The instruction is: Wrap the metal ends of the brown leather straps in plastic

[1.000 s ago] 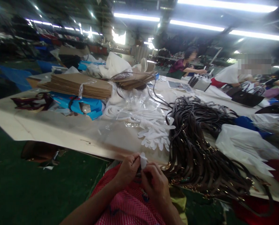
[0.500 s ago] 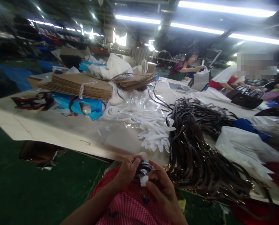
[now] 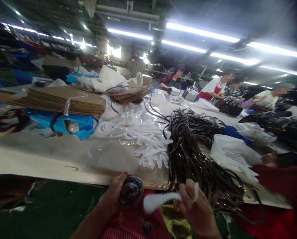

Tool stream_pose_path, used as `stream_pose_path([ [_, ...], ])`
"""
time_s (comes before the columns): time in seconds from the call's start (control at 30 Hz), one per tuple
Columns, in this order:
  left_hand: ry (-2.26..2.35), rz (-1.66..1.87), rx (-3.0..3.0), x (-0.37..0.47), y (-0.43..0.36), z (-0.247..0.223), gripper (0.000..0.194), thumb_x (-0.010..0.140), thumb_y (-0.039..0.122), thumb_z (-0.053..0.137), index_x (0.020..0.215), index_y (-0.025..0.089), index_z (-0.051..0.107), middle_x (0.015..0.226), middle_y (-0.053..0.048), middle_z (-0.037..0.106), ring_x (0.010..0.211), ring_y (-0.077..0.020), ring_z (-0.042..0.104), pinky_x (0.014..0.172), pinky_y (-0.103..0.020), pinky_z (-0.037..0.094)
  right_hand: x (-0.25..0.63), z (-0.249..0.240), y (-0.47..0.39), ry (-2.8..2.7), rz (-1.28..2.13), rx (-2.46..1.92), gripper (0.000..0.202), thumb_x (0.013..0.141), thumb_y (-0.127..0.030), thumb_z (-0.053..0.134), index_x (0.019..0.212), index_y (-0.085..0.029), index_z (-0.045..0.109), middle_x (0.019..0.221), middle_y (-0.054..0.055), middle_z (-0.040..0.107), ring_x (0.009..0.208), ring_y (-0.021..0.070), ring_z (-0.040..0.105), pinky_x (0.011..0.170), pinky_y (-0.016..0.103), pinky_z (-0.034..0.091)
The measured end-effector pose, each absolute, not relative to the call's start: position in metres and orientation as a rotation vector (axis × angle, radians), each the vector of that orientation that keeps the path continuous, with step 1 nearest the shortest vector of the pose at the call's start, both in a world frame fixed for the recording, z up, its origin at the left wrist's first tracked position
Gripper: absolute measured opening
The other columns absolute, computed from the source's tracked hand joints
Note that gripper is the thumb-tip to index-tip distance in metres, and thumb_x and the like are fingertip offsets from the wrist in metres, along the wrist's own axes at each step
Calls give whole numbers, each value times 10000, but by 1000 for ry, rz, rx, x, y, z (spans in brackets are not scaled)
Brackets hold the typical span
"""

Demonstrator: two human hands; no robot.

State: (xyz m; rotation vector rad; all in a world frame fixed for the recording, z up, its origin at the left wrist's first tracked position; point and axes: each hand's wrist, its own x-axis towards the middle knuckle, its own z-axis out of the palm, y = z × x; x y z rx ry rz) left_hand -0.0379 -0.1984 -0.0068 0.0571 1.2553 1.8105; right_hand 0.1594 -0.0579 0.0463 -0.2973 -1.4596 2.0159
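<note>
My left hand (image 3: pixel 115 191) is closed around a dark coiled strap (image 3: pixel 132 190), rolled into a round bundle with a shiny surface. To the right, my right hand (image 3: pixel 194 209) pinches a white strip (image 3: pixel 157 201) whose wide, rounded end reaches toward the coil, blurred by motion. A further bit of white shows above my right fingers. On the table just beyond lies a fanned bunch of similar white strips (image 3: pixel 152 151). A large heap of dark straps (image 3: pixel 188 146) with gold-coloured metal fittings spreads close to my right hand.
Flat brown cardboard sheets (image 3: pixel 66 99) lie stacked on a blue package (image 3: pixel 63 123) at the left. Clear plastic (image 3: pixel 131 116) covers part of the table (image 3: pixel 96 159). White sheets (image 3: pixel 234 154) sit right of the straps. Several people work at the far side with dark bags (image 3: pixel 229 108).
My hands have moved apart. My right hand has gone rightward with the white strip, now stretched out long, while the left has shifted left with the coil. The camera view has turned right.
</note>
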Motion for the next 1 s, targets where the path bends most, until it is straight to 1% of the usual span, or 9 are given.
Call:
stream_pose_path([
  [0.07,1265,1806,33,-43,-200,-9,598,501,649,830,741,129,658,617,-6,666,562,-136,564,564,-251,463,148,49,-29,-1442,1715,-317,373,877,-538,563,688,-244,430,669,12,505,643,192,587,654,374,573],
  [0.17,1325,1777,94,-45,-200,-9,569,531,642,819,733,130,673,612,1,659,568,-136,562,564,-247,457,117,42,8,-1564,1503,-401,349,909,-525,526,742,-218,524,828,68,622,860,232,653,867,451,556],
  [0.27,1347,1729,165,-47,-199,-3,601,524,679,801,713,121,683,615,-7,661,574,-136,553,579,-250,452,88,24,35,-2033,1349,-636,548,955,-623,303,843,-175,598,877,101,691,766,227,697,656,367,584],
  [0.37,1360,1702,182,-54,-195,2,658,462,716,805,685,109,681,597,-14,656,569,-130,539,580,-244,434,75,15,52,-2335,1111,-785,614,948,-645,268,855,-173,649,686,48,663,537,194,638,469,285,481],
  [0.47,1370,1688,167,-62,-189,1,650,449,714,811,662,117,667,584,-10,643,564,-133,536,580,-248,429,68,21,60,-2407,809,-849,468,967,-521,374,792,-195,659,681,46,643,612,202,620,596,313,468],
  [0.6,1412,1720,137,-69,-177,-8,609,472,702,796,684,145,667,583,13,624,562,-143,533,566,-260,432,49,37,58,-2462,458,-856,134,904,-250,561,907,-196,684,1048,128,675,965,265,595,828,364,420],
  [0.67,1420,1701,160,-72,-170,-12,592,493,695,782,696,151,668,599,13,630,575,-143,531,574,-259,433,39,40,56,-2499,374,-842,149,901,-181,554,978,-192,681,1124,141,658,1001,267,582,844,361,407],
  [0.83,1390,1681,158,-78,-161,-14,574,491,672,788,704,155,657,596,22,610,581,-137,513,583,-248,418,44,34,58,-2661,399,-765,257,994,-267,428,952,-192,669,940,67,685,812,191,639,721,278,450],
  [1.0,1348,1645,213,-77,-158,-24,543,568,669,759,728,161,653,635,3,619,602,-149,524,612,-256,421,62,22,58,-2858,413,-665,280,851,-134,595,1119,-189,658,1109,87,689,1017,232,631,866,295,448],
])
